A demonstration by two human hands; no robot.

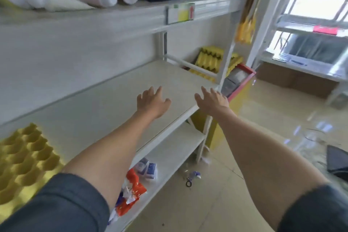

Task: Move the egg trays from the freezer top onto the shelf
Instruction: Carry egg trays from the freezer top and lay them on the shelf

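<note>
A yellow egg tray (26,160) lies flat on the white middle shelf (116,103) at the lower left. More yellow egg trays (209,60) stand stacked beyond the shelf's right end, on the freezer (243,81) with a red rim. My left hand (152,102) is stretched out over the shelf board, fingers apart and holding nothing. My right hand (212,100) reaches past the shelf's front right corner toward the freezer, also open and empty. Both hands are well short of the far trays.
The upper shelf (113,15) carries bottles, rolls and a dark box. On the lower shelf (177,149) lie red and blue packets. A second white rack (308,30) stands at the right by a window. Small litter lies on the tiled floor (216,194).
</note>
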